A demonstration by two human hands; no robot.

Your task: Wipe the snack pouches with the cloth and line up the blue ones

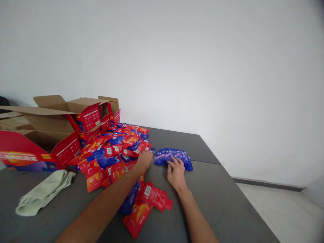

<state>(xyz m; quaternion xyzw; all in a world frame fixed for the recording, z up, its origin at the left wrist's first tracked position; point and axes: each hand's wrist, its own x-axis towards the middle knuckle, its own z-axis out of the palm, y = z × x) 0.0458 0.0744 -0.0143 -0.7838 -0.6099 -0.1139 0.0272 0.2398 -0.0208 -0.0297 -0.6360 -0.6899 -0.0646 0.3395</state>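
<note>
My left hand is at the right edge of a heap of red and blue sachets. Its fingers are closed, and a blue sachet pokes out just past them; how much of it they grip is hidden. To the right lies a row of overlapping blue-purple sachets, flat on the dark table. My right hand rests at the near side of this row, fingers apart and fingertips touching the sachets. Closer to me, red sachets lie loose between my forearms.
Open red cardboard boxes with brown insides stand at the left, beside the heap. A folded pale green cloth lies in front of them. The dark grey table has its right edge above a light floor. A white wall rises behind.
</note>
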